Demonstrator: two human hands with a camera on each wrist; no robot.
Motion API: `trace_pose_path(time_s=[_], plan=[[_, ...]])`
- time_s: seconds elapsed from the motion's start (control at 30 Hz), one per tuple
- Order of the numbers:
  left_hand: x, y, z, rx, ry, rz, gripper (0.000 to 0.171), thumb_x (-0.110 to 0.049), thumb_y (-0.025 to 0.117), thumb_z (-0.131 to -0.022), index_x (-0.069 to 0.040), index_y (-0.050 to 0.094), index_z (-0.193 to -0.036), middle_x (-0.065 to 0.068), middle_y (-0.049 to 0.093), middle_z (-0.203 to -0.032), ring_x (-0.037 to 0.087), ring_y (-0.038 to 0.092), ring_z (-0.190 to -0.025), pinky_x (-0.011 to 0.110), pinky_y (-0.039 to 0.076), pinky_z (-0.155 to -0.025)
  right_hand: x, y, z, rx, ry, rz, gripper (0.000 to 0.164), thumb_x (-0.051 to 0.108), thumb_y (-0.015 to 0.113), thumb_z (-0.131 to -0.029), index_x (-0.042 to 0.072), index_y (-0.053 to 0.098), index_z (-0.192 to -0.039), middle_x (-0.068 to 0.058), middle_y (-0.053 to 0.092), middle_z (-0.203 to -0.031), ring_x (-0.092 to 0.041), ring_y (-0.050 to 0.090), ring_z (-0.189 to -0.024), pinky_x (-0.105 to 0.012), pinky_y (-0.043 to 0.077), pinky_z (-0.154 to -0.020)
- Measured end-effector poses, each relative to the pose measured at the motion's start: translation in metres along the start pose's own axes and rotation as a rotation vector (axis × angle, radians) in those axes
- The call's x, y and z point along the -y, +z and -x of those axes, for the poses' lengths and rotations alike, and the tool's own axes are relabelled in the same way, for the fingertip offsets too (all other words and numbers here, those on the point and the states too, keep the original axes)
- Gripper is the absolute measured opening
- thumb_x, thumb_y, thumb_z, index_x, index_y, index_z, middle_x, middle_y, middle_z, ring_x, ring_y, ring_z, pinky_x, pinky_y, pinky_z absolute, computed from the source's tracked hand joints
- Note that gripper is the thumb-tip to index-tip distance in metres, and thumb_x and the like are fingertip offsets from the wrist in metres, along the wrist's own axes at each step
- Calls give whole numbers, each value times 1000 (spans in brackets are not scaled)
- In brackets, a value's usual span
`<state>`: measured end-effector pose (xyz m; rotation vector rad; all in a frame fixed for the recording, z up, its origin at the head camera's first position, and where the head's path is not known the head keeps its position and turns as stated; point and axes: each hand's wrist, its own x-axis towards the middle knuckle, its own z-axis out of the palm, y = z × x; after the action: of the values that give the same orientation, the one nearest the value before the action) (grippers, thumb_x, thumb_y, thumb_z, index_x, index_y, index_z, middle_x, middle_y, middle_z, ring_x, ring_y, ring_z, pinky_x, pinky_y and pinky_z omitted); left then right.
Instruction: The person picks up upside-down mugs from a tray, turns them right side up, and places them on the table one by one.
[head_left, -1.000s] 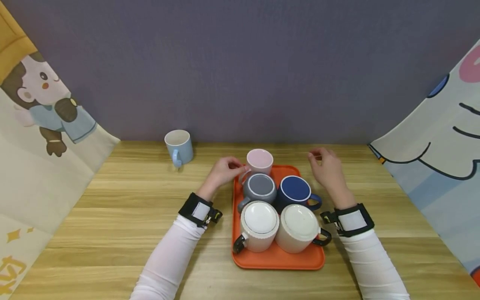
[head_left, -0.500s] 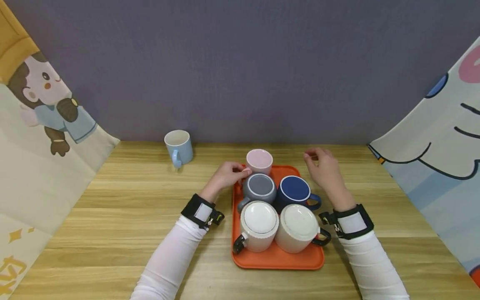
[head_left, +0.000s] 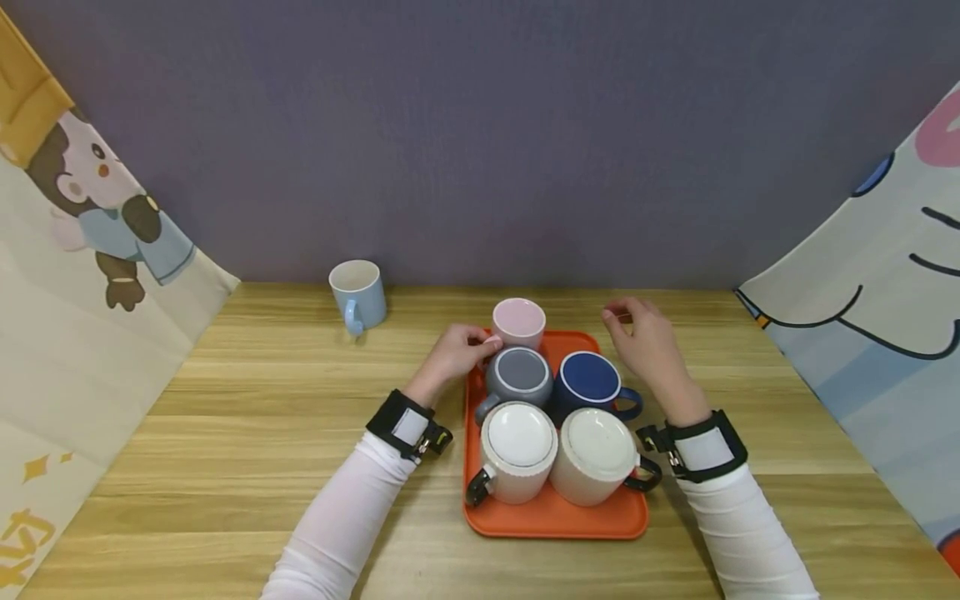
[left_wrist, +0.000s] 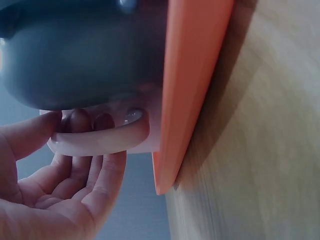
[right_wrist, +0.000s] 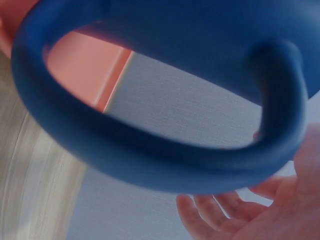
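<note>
An orange tray (head_left: 555, 523) carries several mugs, most with their flat bases up. At its far left corner my left hand (head_left: 456, 352) grips the handle (left_wrist: 100, 141) of a pink mug (head_left: 519, 323), thumb on one side and fingers on the other. A grey mug (head_left: 519, 375) stands right in front of the pink one. To its right is a navy blue mug (head_left: 588, 383). My right hand (head_left: 647, 337) hovers past the tray's far right side, fingers loosely bent, holding nothing. In the right wrist view, the blue mug's handle (right_wrist: 150, 155) partly covers that hand.
Two white mugs (head_left: 517, 454) with black handles fill the tray's near half. A light blue mug (head_left: 360, 296) stands upright at the back left of the wooden table (head_left: 262, 417). A grey panel (head_left: 480, 150) rises behind the table, with printed cloths at both sides.
My left hand has shifted slightly right and nearer, closing in on the pink mug's handle. My right hand has drifted a little left. The mugs and tray look unmoved.
</note>
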<state>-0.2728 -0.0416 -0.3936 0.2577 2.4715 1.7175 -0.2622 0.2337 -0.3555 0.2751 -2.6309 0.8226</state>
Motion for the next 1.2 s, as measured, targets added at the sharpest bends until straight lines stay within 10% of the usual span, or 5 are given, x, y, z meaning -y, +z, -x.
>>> trace_pose_path(time_s=[0.3,0.53,0.87,1.2], plan=[[-3,2,-2,-110,49,-180,23,-19,65,-90,1,70,-79,8,63,-67,13,55,-59,20,43,-53,3,-1,-1,16,16,2,29,20,53,-97,-4,60,-112,-25,61,-107,-39,57,-101,-53,44,-86],[-2,4,-1,-170,42,-126,23,-20,65,-90,1,71,-84,16,68,-75,31,67,-65,20,46,-51,4,-4,-1,28,36,-15,33,24,51,-98,-3,59,-115,-24,61,-109,-38,57,-102,-52,46,-85],[-5,-4,-2,-319,96,-161,27,-23,64,-91,0,73,-81,16,68,-71,11,49,-55,22,38,-51,15,-12,-8,3,45,-38,35,25,49,-99,-4,58,-115,-25,60,-109,-40,58,-102,-52,48,-85],[-10,-17,-7,-490,154,-48,21,-20,66,-90,-1,74,-88,14,70,-76,20,62,-68,21,43,-59,23,-20,-14,-7,70,-81,40,32,45,-100,-2,57,-118,-23,60,-113,-38,57,-104,-52,49,-88]])
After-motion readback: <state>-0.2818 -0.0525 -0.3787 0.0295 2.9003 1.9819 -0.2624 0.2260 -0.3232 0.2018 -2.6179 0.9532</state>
